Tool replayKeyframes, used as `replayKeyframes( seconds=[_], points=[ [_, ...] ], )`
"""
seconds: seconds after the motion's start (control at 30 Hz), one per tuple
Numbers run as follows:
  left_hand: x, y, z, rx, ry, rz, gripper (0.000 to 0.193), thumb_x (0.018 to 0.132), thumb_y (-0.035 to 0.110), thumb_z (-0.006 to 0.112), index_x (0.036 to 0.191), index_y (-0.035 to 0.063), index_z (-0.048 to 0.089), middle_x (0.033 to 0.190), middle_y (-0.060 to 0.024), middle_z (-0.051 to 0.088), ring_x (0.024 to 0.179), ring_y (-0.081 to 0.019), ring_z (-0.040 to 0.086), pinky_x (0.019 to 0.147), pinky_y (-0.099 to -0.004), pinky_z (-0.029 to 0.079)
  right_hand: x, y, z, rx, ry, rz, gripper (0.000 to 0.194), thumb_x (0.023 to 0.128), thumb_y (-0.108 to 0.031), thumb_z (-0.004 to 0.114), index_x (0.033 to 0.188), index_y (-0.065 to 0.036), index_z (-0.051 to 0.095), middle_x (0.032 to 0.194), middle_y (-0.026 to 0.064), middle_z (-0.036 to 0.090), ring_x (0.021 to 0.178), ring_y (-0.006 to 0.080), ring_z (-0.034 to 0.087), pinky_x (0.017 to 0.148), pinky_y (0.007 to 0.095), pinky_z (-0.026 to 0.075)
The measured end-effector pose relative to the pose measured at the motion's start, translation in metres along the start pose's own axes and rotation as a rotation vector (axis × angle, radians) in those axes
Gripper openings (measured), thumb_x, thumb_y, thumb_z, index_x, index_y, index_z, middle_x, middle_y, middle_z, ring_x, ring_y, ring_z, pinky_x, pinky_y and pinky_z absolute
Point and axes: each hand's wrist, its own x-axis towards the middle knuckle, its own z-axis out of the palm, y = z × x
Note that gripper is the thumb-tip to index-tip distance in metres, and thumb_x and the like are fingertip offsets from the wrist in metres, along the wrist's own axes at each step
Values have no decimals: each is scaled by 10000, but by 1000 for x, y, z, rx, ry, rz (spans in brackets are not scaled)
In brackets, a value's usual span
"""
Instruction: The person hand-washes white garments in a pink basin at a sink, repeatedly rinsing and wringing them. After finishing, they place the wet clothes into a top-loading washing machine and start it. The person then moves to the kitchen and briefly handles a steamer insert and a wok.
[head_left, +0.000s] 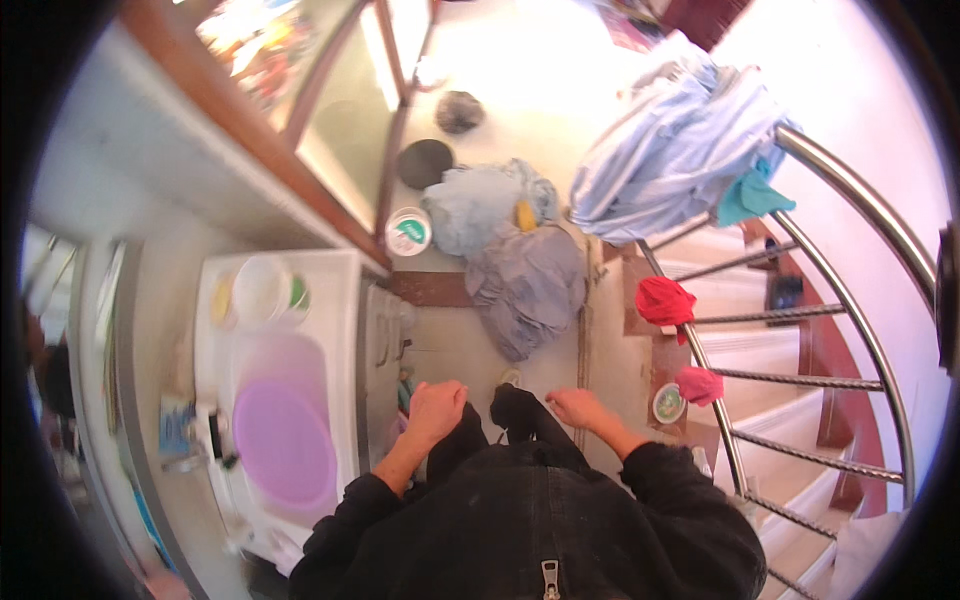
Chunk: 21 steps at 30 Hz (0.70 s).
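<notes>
My left hand (437, 409) hangs in front of my left thigh, its fingers curled in and nothing seen in it. It is nearest to the front of a white washbasin cabinet (369, 337). My right hand (579, 409) hangs by my other leg, fingers bent and partly hidden from above; no object shows in it. On the floor ahead lies a heap of cloth, a grey piece (529, 289) nearer me and a pale blue piece (476, 206) beyond it. A small yellow item (525, 216) rests between them. Neither hand touches the heap.
Left, a purple plastic basin (285, 442) sits in the sink, with a white tub (261, 291) behind. A lidded bucket (409, 231) and a dark round object (426, 163) stand by the door frame (390, 150). Light-blue laundry (675, 150) hangs over the metal stair railing (862, 176).
</notes>
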Motion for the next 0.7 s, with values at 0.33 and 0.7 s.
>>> replayKeyframes(
  seconds=[0.33,0.7],
  points=[
    [247,-124,122,-716,-348,-633,677,750,416,773,1237,9,538,835,-125,697,706,-204,675,684,-362,521,137,110,-3,532,-17,680,424,860,-322,645,1227,-129,556,1041,147,666,883,353,649,815,464,510],
    [488,-317,274,-1202,31,-1202,1330,661,478,840,1513,166,-132,1510,-193,267,1363,-418,254,927,-645,391,300,315,143,1583,556,1408,1141,701,-686,697,1524,-157,110,1547,187,172,1386,466,177,1054,617,265]
  ],
)
